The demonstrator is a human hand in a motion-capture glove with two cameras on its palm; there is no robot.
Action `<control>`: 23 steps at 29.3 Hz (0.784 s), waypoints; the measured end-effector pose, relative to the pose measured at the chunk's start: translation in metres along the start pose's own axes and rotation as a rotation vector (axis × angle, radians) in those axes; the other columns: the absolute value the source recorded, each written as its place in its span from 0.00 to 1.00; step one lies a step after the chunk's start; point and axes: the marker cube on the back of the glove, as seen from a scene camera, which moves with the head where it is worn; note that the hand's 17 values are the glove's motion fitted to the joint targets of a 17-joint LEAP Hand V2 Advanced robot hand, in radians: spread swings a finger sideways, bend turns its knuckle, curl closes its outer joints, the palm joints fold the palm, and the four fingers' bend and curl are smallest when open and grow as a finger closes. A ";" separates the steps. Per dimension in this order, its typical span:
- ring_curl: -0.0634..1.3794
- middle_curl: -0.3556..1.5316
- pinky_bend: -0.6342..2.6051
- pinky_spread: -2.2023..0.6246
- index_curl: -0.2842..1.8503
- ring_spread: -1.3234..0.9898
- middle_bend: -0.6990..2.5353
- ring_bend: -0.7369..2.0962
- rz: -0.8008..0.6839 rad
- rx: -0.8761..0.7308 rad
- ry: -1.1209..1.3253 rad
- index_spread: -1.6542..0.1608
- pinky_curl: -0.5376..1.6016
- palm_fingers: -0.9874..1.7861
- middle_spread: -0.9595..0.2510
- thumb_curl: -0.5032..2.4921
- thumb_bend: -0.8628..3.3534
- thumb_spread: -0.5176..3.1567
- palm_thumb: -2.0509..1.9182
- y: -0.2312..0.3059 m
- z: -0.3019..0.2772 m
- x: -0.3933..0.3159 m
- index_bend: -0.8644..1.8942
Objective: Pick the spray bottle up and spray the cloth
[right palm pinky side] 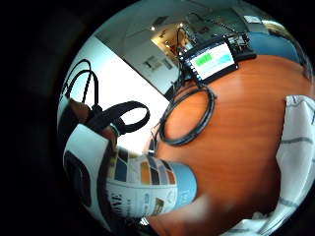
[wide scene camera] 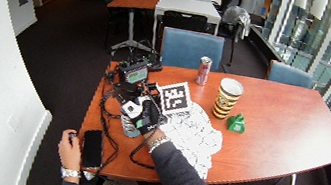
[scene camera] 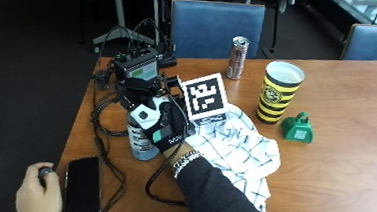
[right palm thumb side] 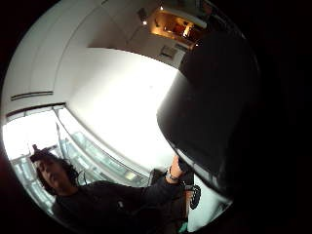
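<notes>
Wooden table (scene camera: pixel 346 147), near its left edge: gloved right hand (scene camera: pixel 164 129) wraps the spray bottle (scene camera: pixel 143 143), base on the wood; checked cloth (scene camera: pixel 239 149) alongside, spraying still ahead.

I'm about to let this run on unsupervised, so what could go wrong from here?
1. The right hand holds the bottle right beside the monitor and its cables; spray could wet them.
2. The phone lies near the bottle's base, also within likely drift of mist.
3. The cloth lies crumpled, so the spray may reach only part of it.
</notes>
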 end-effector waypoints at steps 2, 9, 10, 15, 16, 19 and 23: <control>0.34 0.44 0.33 0.70 0.39 0.49 0.33 0.44 0.003 0.013 0.008 0.75 0.43 0.83 0.59 0.39 0.20 0.34 0.74 0.001 -0.001 0.000 0.39; 0.34 0.44 0.33 0.70 0.39 0.49 0.33 0.45 -0.010 0.024 0.009 0.75 0.43 0.84 0.59 0.39 0.20 0.34 0.73 -0.003 -0.002 0.000 0.39; 0.34 0.44 0.33 0.70 0.39 0.48 0.33 0.45 -0.010 0.025 0.010 0.75 0.43 0.84 0.59 0.39 0.20 0.34 0.73 -0.002 -0.001 0.001 0.39; 0.34 0.44 0.34 0.69 0.39 0.48 0.33 0.45 -0.012 0.022 0.007 0.75 0.43 0.84 0.59 0.39 0.20 0.35 0.73 -0.002 0.001 0.003 0.39; 0.34 0.44 0.34 0.69 0.39 0.48 0.33 0.45 -0.010 0.021 0.008 0.75 0.43 0.84 0.59 0.39 0.20 0.35 0.73 -0.002 0.002 0.003 0.39; 0.34 0.44 0.34 0.69 0.39 0.48 0.33 0.45 -0.003 0.015 0.009 0.75 0.43 0.84 0.58 0.39 0.20 0.35 0.73 -0.004 0.004 0.004 0.39; 0.34 0.44 0.34 0.68 0.39 0.48 0.33 0.45 0.016 -0.001 -0.005 0.75 0.43 0.84 0.58 0.39 0.20 0.34 0.73 0.001 0.008 0.006 0.39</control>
